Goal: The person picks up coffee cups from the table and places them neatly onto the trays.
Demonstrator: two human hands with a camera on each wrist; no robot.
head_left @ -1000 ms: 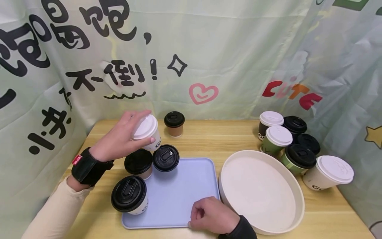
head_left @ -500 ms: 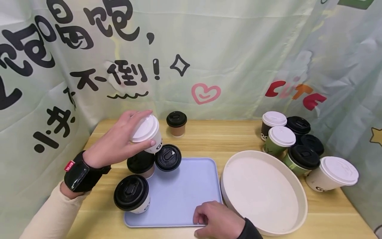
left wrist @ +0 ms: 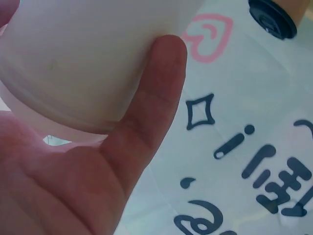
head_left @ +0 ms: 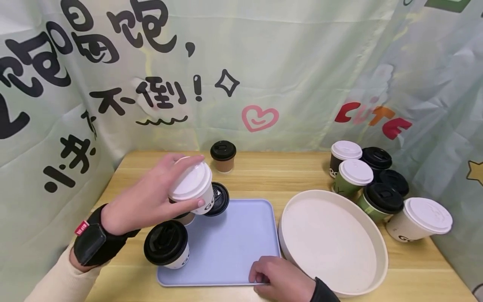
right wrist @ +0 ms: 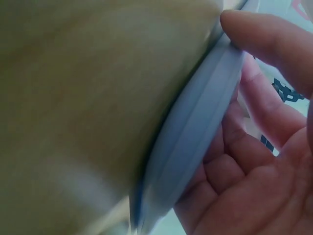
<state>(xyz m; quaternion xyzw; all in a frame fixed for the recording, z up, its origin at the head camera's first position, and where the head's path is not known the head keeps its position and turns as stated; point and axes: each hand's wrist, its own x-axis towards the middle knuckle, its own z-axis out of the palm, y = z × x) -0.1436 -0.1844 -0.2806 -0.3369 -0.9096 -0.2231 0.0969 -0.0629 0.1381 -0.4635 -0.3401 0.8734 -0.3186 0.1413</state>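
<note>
My left hand [head_left: 147, 201] grips a white paper cup [head_left: 192, 184] with a white lid, fingers over the lid and thumb along its side. In the left wrist view the thumb lies against the pale wall of the cup [left wrist: 88, 63]. This cup is held over the back left corner of the blue tray [head_left: 234, 247], partly covering two black-lidded cups [head_left: 220, 199]. Another cup with a black lid [head_left: 166, 243] stands at the tray's front left. At the tray's near edge, my right hand [head_left: 283, 277] pinches the rim [right wrist: 193, 122] between thumb and curled fingers.
A round cream tray [head_left: 382, 256] lies right of the blue one. Beyond it several lidded cups cluster, including a green cup [head_left: 354, 174] and a white cup [head_left: 419, 220]. A small brown cup [head_left: 223, 157] stands at the back, before the printed curtain [head_left: 302, 63].
My left hand has brought the white cup forward and slightly right, over the black-lidded cups. My right hand has shifted slightly right along the tray's near edge.
</note>
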